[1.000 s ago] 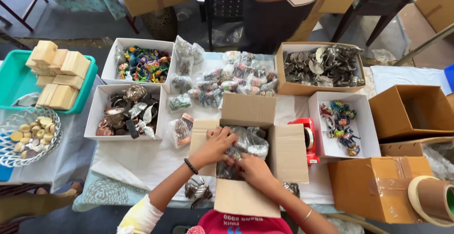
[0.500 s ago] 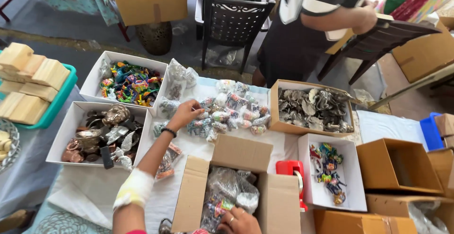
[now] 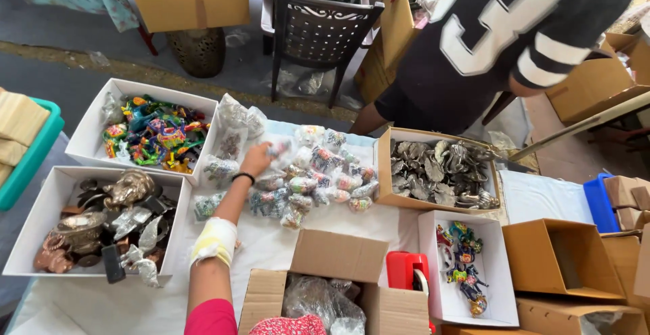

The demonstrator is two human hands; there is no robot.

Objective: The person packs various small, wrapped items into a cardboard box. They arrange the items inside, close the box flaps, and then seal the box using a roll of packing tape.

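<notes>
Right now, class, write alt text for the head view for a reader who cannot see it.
The left hand reaches into a pile of small bagged trinkets on a white table. Boxes of colourful toys and metal figures flank the pile; an open carton sits nearest.

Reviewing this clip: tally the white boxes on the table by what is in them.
White boxes of colourful figurines: 2
White boxes of metal pieces: 1
Total: 3
</notes>
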